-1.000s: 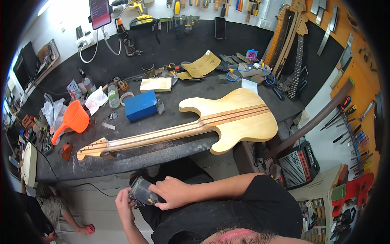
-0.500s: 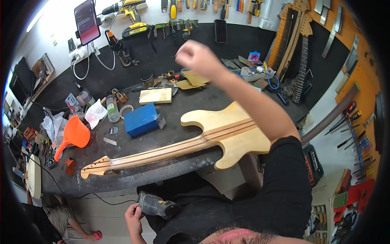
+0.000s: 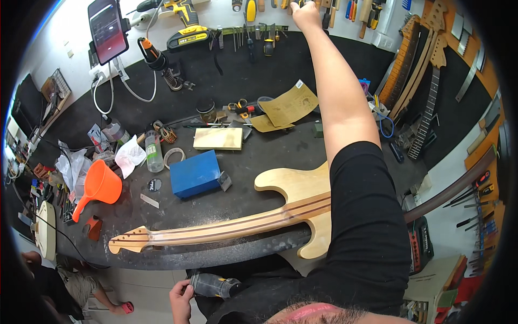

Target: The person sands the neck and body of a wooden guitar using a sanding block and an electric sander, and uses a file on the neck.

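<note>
My left hand [image 3: 181, 299] is closed on the edge of a dark grey power sander [image 3: 213, 284] with a yellow part, held low in front of my body, off the bench edge. My right arm stretches far up across the bench. At its end my right hand [image 3: 306, 15] is closed at the row of hanging tools on the wall; what its fingers grip is too small to make out. A pale wooden guitar body with a striped neck [image 3: 216, 229] lies across the bench below that arm. My sleeve hides part of the body.
On the bench are a blue box [image 3: 195, 174], a pale wood block [image 3: 218, 139], sandpaper sheets [image 3: 294, 102], an orange scoop [image 3: 102, 182] and a bottle [image 3: 154, 151]. Guitar necks [image 3: 426, 110] lean at the right. A phone [image 3: 108, 31] stands on a holder. Another person [image 3: 59, 289] sits lower left.
My right hand has moved up and away to the wall tools. The view has shifted, and the sandpaper sheets show more fully. My left hand keeps the sander low.
</note>
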`<state>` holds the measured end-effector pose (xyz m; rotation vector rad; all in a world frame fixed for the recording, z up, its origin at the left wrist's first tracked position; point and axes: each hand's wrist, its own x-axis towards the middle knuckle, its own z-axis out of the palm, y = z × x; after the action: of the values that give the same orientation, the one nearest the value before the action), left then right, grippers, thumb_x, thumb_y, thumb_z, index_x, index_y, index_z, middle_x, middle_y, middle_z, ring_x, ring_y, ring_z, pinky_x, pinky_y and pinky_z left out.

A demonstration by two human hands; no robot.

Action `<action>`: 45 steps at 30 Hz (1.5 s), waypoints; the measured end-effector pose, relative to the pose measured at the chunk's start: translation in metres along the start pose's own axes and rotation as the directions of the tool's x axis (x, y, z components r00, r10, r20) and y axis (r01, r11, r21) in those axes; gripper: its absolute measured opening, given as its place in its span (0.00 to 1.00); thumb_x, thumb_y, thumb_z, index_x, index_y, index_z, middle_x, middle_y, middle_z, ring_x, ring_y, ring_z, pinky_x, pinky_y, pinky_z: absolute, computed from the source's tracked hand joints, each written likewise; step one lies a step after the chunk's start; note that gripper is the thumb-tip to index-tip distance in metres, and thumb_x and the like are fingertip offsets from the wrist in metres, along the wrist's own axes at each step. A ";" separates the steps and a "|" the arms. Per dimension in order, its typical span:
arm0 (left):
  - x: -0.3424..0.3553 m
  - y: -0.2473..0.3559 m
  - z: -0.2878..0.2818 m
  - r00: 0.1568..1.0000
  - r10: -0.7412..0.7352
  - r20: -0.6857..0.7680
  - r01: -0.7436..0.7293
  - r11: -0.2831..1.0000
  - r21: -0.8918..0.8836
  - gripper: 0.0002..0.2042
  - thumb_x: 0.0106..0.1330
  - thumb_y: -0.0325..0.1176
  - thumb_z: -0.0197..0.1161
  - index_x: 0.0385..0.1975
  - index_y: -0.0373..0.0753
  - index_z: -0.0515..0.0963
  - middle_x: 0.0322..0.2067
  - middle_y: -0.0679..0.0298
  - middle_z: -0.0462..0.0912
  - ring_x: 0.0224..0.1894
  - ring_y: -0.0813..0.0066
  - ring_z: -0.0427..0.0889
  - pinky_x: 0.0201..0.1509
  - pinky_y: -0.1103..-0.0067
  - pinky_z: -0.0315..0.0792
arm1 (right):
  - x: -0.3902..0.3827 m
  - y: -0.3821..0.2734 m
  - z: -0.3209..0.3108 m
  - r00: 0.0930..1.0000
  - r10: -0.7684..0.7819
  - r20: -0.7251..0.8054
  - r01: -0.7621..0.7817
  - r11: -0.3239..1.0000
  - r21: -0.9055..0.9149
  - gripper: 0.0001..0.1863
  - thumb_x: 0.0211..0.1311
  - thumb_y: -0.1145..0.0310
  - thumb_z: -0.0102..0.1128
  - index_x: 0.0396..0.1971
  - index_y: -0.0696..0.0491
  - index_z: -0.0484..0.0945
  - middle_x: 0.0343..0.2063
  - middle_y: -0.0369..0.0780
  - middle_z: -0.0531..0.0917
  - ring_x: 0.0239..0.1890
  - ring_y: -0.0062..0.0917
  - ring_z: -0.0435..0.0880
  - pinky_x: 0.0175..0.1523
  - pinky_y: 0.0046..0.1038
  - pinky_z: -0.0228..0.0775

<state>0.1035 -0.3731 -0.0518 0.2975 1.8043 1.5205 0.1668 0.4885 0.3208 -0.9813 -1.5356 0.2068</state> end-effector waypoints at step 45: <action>-0.019 -0.017 0.027 0.718 0.686 -0.114 -0.627 0.710 0.322 0.10 0.73 0.26 0.61 0.48 0.30 0.85 0.57 0.54 0.82 0.63 0.60 0.79 0.67 0.67 0.72 | -0.704 -0.159 -0.243 0.083 -0.596 0.799 -0.319 0.743 0.588 0.18 0.77 0.56 0.56 0.48 0.59 0.77 0.52 0.48 0.76 0.59 0.44 0.76 0.71 0.45 0.60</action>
<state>0.1394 -0.3689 -0.0608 1.0456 2.2279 1.8397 0.2384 -0.1813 -0.0345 0.1818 -2.5154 1.4880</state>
